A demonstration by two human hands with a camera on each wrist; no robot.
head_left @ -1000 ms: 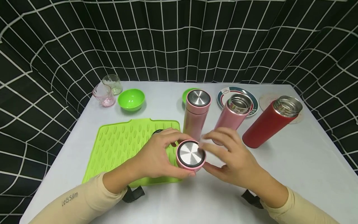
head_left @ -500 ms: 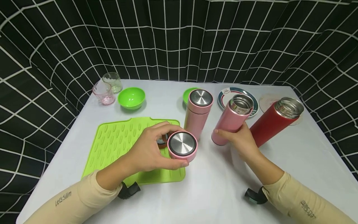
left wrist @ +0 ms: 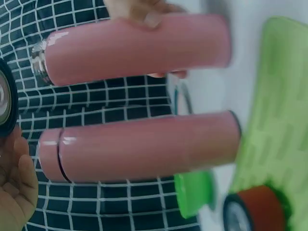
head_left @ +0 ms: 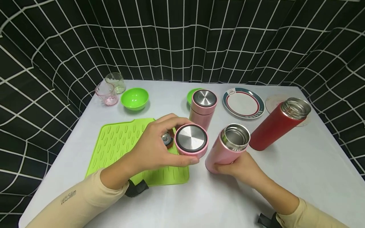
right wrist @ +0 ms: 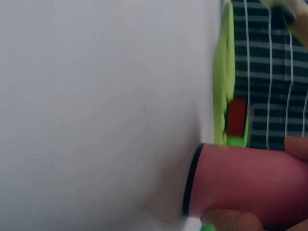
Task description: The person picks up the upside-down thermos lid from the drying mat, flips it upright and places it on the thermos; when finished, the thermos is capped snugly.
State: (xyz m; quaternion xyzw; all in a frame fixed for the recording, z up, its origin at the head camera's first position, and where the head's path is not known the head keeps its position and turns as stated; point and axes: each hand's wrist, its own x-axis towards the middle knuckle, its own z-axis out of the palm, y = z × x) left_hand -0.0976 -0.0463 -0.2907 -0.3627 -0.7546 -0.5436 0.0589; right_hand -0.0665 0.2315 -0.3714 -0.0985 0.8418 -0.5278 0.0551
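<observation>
The left hand (head_left: 155, 147) grips a pink lid (head_left: 191, 140) over the green mat (head_left: 119, 142); the right hand (head_left: 242, 167) wraps the open pink flask (head_left: 225, 147), tilted on the tabletop (head_left: 299, 164). Crowded here (capped flask (head_left: 202, 107) just behind) — a slanted meeting could cross-thread the lid.

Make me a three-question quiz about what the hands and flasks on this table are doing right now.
1. True or false: the red flask has its cap on.
2. Which hand holds the pink cap?
A. left hand
B. right hand
C. neither
3. Fill in: the open pink flask is gripped near its ____.

Key
1. False; its steel mouth is open.
2. A; the fingers curl round its rim.
3. Base; the right hand holds it low, and the right wrist view shows the flask lifted clear of the white table.
</observation>
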